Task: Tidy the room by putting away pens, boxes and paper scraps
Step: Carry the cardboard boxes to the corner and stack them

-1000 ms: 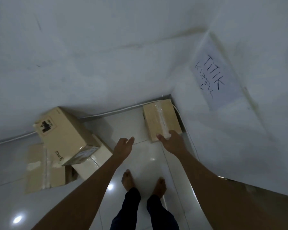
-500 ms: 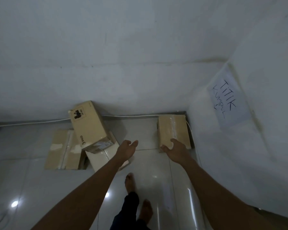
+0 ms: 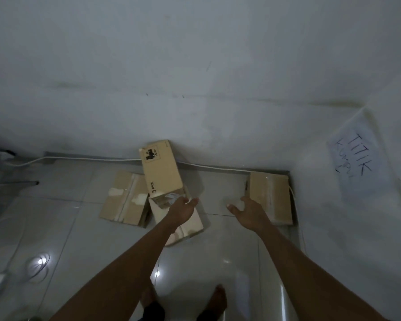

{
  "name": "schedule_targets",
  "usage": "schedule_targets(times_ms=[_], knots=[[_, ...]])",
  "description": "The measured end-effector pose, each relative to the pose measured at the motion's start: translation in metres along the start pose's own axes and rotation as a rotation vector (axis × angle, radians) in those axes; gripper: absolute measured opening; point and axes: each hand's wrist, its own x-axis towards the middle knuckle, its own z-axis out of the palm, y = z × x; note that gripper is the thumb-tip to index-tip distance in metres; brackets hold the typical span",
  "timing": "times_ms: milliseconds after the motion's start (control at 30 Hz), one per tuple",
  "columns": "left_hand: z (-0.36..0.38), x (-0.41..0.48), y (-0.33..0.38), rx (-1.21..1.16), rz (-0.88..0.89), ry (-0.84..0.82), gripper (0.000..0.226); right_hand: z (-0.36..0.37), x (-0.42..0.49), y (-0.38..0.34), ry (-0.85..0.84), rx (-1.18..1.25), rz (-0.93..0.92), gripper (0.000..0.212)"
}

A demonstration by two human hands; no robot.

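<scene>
- A taped cardboard box (image 3: pixel 272 193) lies flat on the floor in the room's corner at right of centre, against the base of the wall.
- The right hand (image 3: pixel 248 210) hangs over this box's near left corner, fingers spread and relaxed and thumb pointing left. It holds nothing, and I cannot tell whether it touches the cardboard.
- Left of centre is a cluster of three more boxes. A tall PICO box (image 3: pixel 160 172) is tilted, its far end against the wall and its near end propped on a pale box (image 3: pixel 191 224) lying on the floor.
- A flat taped box (image 3: pixel 125 200) lies just beside these two, on their left.
- The left hand (image 3: pixel 182 206) is open and holds nothing, palm turned right with the fingers loosely extended. It shows in front of the PICO box's near end, and contact cannot be judged.
- A paper sign (image 3: pixel 359 167) with "TITIK KUMPUL" handwritten on it hangs on the right-hand wall, above the corner box.
- A white cable (image 3: pixel 90 159) runs along the foot of the back wall.
- The glossy floor tiles (image 3: pixel 229 251) mirror the light, and the person's bare feet (image 3: pixel 218 297) show at the bottom edge.
</scene>
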Motion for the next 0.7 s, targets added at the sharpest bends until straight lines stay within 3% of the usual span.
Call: schedule_targets(times_ms=[100, 200, 367, 533, 700], knots=[[-0.029, -0.015, -0.002, -0.003, -0.019, -0.008, 0.094, 0.018, -0.001, -0.02, 0.003, -0.015, -0.007, 0.082], [-0.065, -0.045, 0.004, 0.06, 0.026, -0.006, 0.047, 0.037, -0.003, -0.046, 0.006, -0.029, -0.011, 0.081], [-0.118, -0.041, -0.015, 0.022, -0.005, 0.051, 0.048, 0.071, -0.007, -0.092, 0.015, -0.009, -0.012, 0.078], [-0.169, -0.029, -0.026, 0.052, 0.004, 0.067, 0.066, 0.104, -0.01, -0.134, 0.008, -0.043, -0.013, 0.079], [-0.205, -0.024, -0.037, 0.095, 0.027, 0.098, 0.061, 0.125, -0.008, -0.168, 0.001, -0.049, -0.03, 0.079]])
